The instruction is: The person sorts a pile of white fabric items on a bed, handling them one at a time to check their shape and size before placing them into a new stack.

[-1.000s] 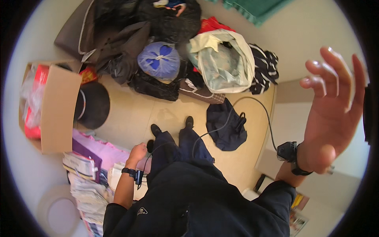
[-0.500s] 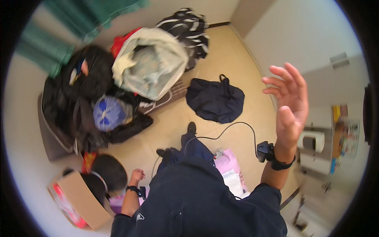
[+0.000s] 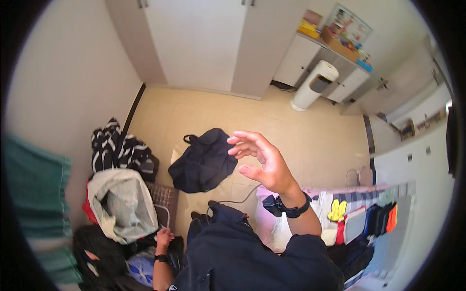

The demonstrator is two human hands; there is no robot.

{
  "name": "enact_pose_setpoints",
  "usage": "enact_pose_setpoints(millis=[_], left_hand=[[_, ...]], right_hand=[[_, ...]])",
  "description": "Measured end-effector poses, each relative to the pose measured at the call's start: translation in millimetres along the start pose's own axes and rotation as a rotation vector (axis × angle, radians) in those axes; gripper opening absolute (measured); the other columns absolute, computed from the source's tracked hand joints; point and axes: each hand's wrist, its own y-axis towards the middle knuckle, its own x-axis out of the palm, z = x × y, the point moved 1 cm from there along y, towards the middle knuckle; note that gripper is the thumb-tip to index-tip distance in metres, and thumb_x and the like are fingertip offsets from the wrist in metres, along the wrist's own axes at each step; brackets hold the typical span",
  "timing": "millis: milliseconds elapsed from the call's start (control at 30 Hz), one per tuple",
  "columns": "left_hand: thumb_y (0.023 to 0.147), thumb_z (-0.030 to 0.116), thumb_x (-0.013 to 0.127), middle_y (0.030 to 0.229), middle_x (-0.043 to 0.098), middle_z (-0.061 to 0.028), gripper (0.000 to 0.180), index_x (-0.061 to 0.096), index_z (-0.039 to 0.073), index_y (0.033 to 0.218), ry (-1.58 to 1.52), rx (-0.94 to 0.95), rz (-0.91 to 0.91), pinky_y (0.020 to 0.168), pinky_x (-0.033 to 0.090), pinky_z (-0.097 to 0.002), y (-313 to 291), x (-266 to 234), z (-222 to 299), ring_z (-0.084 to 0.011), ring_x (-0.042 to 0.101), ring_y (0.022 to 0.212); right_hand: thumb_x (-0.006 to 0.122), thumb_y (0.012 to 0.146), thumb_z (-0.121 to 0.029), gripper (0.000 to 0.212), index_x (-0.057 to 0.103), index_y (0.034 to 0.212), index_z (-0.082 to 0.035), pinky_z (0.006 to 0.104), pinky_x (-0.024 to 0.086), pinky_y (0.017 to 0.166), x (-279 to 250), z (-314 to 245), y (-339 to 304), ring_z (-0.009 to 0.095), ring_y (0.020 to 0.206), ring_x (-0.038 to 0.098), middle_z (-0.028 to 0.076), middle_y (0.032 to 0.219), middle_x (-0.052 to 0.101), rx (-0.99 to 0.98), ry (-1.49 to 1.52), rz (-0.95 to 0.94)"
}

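Right hand (image 3: 264,165) held up with nothing in it, left hand (image 3: 164,240) beside a pale sack (image 3: 146,200).
From here, I see the right grip spread wide, fingers gently curved; a dark bag (image 3: 201,162) lies on the floor (image 3: 310,145), below and to its left. I can't tell whether the left hand grips anything; the sack sits open just to its left.

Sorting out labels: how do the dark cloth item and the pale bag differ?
Colour: the dark cloth item is near-black navy; the pale bag is off-white.
Pose: the dark cloth item lies slumped on the floor; the pale bag bulges, its mouth gaping.
Surroundings: the dark cloth item lies apart; the pale bag sits among piled things.
Shared: both look soft and creased.
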Motion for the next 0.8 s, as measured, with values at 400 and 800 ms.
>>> enact_pose_setpoints(millis=[400, 800], left_hand=[[0.062, 0.022, 0.069, 0.066, 0.061, -0.0112, 0.016, 0.063, 0.009, 0.071, 0.812, 0.609, -0.619, 0.053, 0.048, -0.0433, 209, -67, 1, -0.0295, 0.06, 0.059], [0.077, 0.017, 0.056, 0.077, 0.066, -0.0215, 0.02, 0.066, 0.0, 0.072, 0.481, 0.258, -0.072, 0.069, 0.051, -0.0463, 133, -49, 88, -0.0355, 0.065, 0.071]], right_hand=[[0.069, 0.081, -0.016, 0.065, 0.04, 0.136, 0.001, 0.0341, 0.044, 0.094, 48, -13, -30, 0.022, 0.107, 0.059, 0.015, 0.122, 0.057, 0.141, -0.047, 0.434], [0.068, 0.083, -0.03, 0.074, 0.035, 0.139, 0.006, 0.0338, 0.044, 0.092, 111, 41, 13, 0.023, 0.104, 0.058, 0.018, 0.122, 0.054, 0.249, -0.231, 0.358]])
